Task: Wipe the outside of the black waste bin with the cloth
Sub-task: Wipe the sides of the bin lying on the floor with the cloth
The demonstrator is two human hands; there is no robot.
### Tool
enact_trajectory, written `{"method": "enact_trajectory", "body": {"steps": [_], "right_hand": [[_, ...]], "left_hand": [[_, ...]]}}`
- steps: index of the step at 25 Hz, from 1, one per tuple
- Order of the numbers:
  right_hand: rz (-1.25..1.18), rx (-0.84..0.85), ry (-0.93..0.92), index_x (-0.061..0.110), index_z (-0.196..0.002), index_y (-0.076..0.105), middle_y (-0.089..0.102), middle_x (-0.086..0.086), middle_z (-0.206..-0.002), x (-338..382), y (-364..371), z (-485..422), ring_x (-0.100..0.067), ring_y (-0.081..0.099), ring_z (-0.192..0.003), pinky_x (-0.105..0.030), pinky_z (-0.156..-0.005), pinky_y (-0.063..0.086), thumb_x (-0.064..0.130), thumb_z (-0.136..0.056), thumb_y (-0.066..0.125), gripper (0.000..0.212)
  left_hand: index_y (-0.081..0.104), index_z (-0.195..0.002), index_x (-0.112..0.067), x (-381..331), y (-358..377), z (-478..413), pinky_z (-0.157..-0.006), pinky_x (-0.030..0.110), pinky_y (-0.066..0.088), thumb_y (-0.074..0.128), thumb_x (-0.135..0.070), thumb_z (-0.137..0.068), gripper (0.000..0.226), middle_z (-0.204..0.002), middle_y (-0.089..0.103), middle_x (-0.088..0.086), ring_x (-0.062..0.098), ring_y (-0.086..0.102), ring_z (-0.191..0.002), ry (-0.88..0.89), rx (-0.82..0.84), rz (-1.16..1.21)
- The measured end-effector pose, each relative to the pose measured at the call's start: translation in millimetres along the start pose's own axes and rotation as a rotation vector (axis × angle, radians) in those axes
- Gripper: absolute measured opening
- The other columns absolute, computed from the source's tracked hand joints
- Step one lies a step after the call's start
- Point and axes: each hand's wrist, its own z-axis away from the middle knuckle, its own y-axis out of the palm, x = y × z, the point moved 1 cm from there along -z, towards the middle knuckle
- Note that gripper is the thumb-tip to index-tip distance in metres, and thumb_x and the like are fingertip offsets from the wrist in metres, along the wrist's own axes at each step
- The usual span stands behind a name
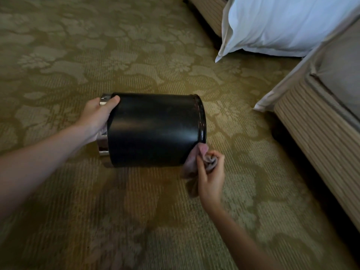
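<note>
Bin (155, 129), smooth glossy black cylinder with a chrome rim band, turned on its side low over the floral carpet (58, 55), my left hand (97, 117) in a grip round that rim, my right hand (211, 176) clutching the bunched pinkish cloth (191, 162) against its base edge

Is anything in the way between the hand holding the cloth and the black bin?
Nothing visible. The right hand grips the cloth, whose edge meets the black bin at its lower right end. The left hand holds the bin's other end.
</note>
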Motion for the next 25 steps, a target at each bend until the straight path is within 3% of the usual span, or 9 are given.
{"method": "enact_trajectory", "body": {"steps": [3, 6, 9, 12, 16, 20, 23, 25], "right_hand": [[-0.054, -0.043, -0.006, 0.022, -0.103, 0.059, 0.065, 0.009, -0.096, 14, 1, -14, -0.005, 0.064, -0.09, -0.021, -0.08, 0.051, 0.016, -0.094, 0.068, 0.014], [-0.072, -0.095, -0.084, 0.025, -0.096, 0.061, 0.066, 0.01, -0.091, 52, -2, -38, -0.003, 0.065, -0.087, -0.017, -0.079, 0.05, 0.014, -0.092, 0.07, 0.015], [0.095, -0.06, -0.045, 0.024, -0.091, 0.063, 0.068, 0.01, -0.084, 78, -1, -62, 0.001, 0.065, -0.08, -0.024, -0.077, 0.053, 0.021, -0.088, 0.073, 0.011], [0.16, -0.071, 0.028, 0.021, -0.09, 0.063, 0.07, 0.008, -0.082, 83, -4, -50, -0.003, 0.067, -0.079, -0.034, -0.08, 0.056, 0.023, -0.086, 0.075, 0.012], [0.096, -0.008, 0.112, 0.022, -0.082, 0.064, 0.071, 0.002, -0.08, 75, -24, -29, -0.011, 0.07, -0.078, -0.038, -0.077, 0.058, 0.019, -0.083, 0.078, 0.014], [0.039, -0.004, 0.176, 0.016, -0.083, 0.065, 0.072, -0.003, -0.081, 76, -32, -12, -0.019, 0.072, -0.081, -0.036, -0.074, 0.057, 0.013, -0.082, 0.078, 0.014], [-0.128, -0.009, 0.291, 0.011, -0.087, 0.066, 0.074, -0.008, -0.084, 80, -36, 0, -0.022, 0.074, -0.087, -0.031, -0.074, 0.056, 0.005, -0.084, 0.076, 0.012], [-0.236, -0.008, 0.418, 0.007, -0.092, 0.068, 0.075, -0.012, -0.089, 84, -36, 3, -0.023, 0.075, -0.089, -0.031, -0.076, 0.056, 0.004, -0.083, 0.075, 0.012]], "left_hand": [[0.057, -0.109, -0.02, 0, -3, 2, -0.06, 0.037, 0.059, 0.06, -0.041, -0.092, 0.028, -0.092, 0.064, 0.004, 0.022, 0.068, -0.077, -0.044, -0.008, -0.03], [0.058, -0.096, -0.024, -1, -4, 21, -0.059, 0.034, 0.057, 0.059, -0.041, -0.092, 0.017, -0.09, 0.065, 0.002, 0.019, 0.067, -0.075, -0.042, 0.012, -0.054], [0.061, -0.1, -0.021, 9, -8, 47, -0.064, 0.028, 0.056, 0.056, -0.04, -0.094, 0.02, -0.092, 0.066, 0.001, 0.017, 0.065, -0.081, -0.01, 0.026, -0.081], [0.064, -0.107, -0.017, 22, -17, 74, -0.087, 0.037, 0.053, 0.054, -0.043, -0.094, 0.03, -0.103, 0.07, 0.004, 0.02, 0.066, -0.097, 0.023, 0.044, -0.132], [0.062, -0.105, -0.014, 43, -19, 111, -0.077, 0.028, 0.051, 0.05, -0.042, -0.096, 0.032, -0.101, 0.069, 0.004, 0.018, 0.066, -0.096, 0.076, 0.028, -0.212], [0.058, -0.091, -0.016, 51, -37, 132, -0.073, 0.035, 0.056, 0.042, -0.061, -0.086, 0.048, -0.086, 0.068, 0.0, 0.013, 0.067, -0.081, 0.119, 0.0, -0.701], [0.054, -0.113, -0.02, 55, -49, 143, -0.077, 0.029, 0.056, 0.055, -0.062, -0.082, 0.052, -0.107, 0.062, -0.011, 0.005, 0.063, -0.087, 0.109, 0.161, -1.057], [0.045, -0.129, -0.02, 59, -50, 147, -0.079, 0.026, 0.054, 0.061, -0.058, -0.082, 0.062, -0.119, 0.059, -0.007, 0.004, 0.061, -0.091, 0.09, 0.21, -1.147]]}}
